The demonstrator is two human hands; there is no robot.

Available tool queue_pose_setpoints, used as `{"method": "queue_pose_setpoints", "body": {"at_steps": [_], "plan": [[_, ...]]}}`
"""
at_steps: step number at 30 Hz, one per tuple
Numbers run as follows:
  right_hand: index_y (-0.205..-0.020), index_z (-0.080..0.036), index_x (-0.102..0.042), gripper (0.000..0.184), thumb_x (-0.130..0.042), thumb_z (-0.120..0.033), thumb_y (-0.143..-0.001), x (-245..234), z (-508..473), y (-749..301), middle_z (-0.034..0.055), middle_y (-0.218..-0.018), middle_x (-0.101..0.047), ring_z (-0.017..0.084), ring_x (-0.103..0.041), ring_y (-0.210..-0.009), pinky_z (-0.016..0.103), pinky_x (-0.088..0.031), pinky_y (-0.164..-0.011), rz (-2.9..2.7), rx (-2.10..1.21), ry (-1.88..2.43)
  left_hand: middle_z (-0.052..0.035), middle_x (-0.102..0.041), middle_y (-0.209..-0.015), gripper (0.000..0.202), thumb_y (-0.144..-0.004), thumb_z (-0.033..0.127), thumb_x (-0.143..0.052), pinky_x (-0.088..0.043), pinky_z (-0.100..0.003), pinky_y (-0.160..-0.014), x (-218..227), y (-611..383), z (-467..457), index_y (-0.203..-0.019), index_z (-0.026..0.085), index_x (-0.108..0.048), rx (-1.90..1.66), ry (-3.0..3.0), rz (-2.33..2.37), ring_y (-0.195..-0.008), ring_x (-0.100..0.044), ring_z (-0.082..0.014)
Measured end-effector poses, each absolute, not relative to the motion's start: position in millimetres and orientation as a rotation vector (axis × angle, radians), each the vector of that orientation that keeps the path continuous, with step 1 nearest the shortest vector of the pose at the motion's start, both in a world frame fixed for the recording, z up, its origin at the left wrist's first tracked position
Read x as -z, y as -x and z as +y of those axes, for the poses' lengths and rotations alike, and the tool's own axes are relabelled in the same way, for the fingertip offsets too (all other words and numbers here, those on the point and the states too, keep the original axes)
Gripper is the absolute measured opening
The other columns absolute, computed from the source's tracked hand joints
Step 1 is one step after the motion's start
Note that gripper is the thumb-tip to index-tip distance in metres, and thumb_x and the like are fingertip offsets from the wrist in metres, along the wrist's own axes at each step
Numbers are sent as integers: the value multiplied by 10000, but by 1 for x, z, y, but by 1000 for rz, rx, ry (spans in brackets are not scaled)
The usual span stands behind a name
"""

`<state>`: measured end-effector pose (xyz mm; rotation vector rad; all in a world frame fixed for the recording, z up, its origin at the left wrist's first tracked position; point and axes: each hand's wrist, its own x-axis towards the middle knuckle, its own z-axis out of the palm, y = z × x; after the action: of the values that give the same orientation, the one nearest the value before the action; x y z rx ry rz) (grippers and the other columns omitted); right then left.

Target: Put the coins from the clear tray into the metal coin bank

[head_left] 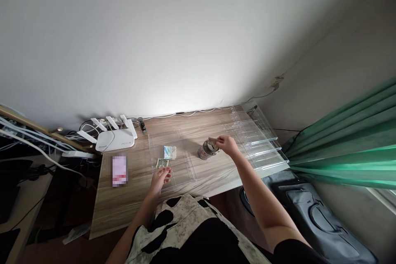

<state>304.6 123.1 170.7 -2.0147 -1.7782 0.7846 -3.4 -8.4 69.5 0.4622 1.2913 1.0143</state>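
My right hand [227, 144] is pinched on a folded banknote [213, 142] at the mouth of a small metal can [205, 151] that leans on the wooden desk [123, 202]. My left hand [161, 177] rests with curled fingers on the near edge of a clear plastic tray [185, 169], right beside a banknote [162, 163] lying flat in it. A second folded banknote stack [170, 152] lies further back in the same tray.
A white router [115, 138] with antennas and a tangle of cables sit at the desk's back left. A phone [119, 170] lies face up at the left. Clear plastic shelves [260, 140] stand at the right end, with a green curtain [346, 148] and a dark bag [318, 214] beyond.
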Motion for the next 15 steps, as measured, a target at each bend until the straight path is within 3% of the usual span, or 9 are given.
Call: {"method": "queue_pose_setpoints", "body": {"at_steps": [4,7,11,15], "plan": [[-658,-165,-584,278,-641,-437,-644,-163,86,-250,-16,-497,-552,96,-459,-441,208,-333,-428,-1530,-1440,1576,-149,-675,-1077,552,-646,557,-717,-507,-264,-624,-103,-12,-6,-1028,160,-675,-965,-588,1029,-932,-643,-226],[-653,-162,-610,294,-686,-446,-645,-157,56,-208,-12,-500,-569,103,-484,-440,215,-372,-431,-1551,-1647,1378,-138,-707,-943,503,-657,556,-710,-489,-252,-569,-123,-23,-2,-919,128,-691,-925,-639,1041,-770,-671,-205],[-804,-171,-722,287,-618,-436,-764,-157,34,-183,31,-640,-667,142,-566,-548,240,-428,-512,-1756,-1431,1282,-96,-696,-681,430,-622,534,-726,-465,-250,-534,-124,-27,-1,-745,125,-680,-931,-548,1139,-583,-646,-173],[-954,-241,-748,254,-543,-345,-847,-157,28,-186,55,-789,-715,170,-622,-695,257,-445,-643,-2110,-1123,1125,-111,-702,-695,382,-618,511,-721,-445,-236,-499,-115,-20,-5,-708,144,-666,-910,-459,1102,-599,-652,-179]]}}
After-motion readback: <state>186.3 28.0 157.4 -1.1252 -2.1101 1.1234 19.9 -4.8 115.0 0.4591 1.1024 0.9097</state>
